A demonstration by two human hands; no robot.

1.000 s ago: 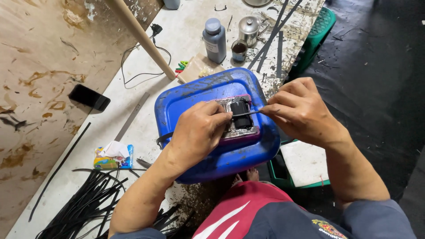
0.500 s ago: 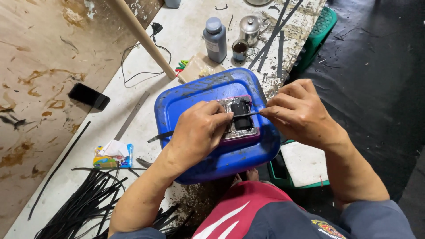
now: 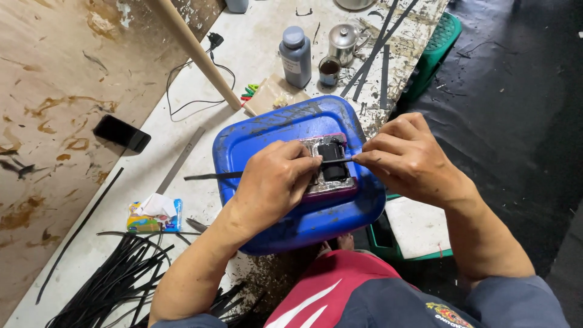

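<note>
Currently black strip (image 3: 212,176) runs left-right through small cutter (image 3: 331,164); left hand (image 3: 273,182) grip clamped on cutter, right hand (image 3: 404,161) pinching strip end.

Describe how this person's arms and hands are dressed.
Both hands, left hand and right hand, are bare, with no gloves, rings or watch visible. Forearms are uncovered. Grey-blue sleeves are pushed up near the elbows; the garment front is red with white stripes.

Even daylight, sharp focus, wide-angle edge distortion.
</note>
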